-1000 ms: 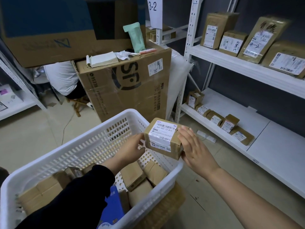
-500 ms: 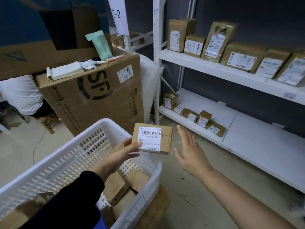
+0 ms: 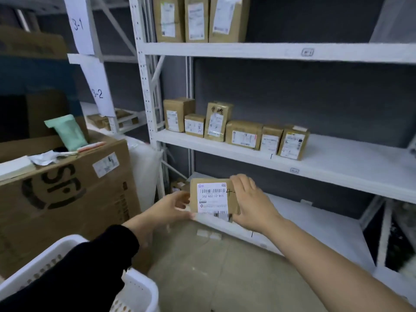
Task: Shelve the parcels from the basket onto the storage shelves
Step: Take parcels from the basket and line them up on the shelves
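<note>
Parcel (image 3: 213, 197) held mid-air between both hands, label toward camera, handwritten "4" right of label. Left hand (image 3: 171, 206): fingers pinch left edge. Right hand (image 3: 249, 203): fingers curled over top right corner, palm against right side. Parcel sits in front of lowest board of storage shelves (image 3: 337, 158), below middle board. Middle board: row of six brown parcels (image 3: 244, 134), upright, labels out. White basket (image 3: 144, 293) bottom left, beneath left sleeve. Large carton (image 3: 67, 199) left of shelves.
</note>
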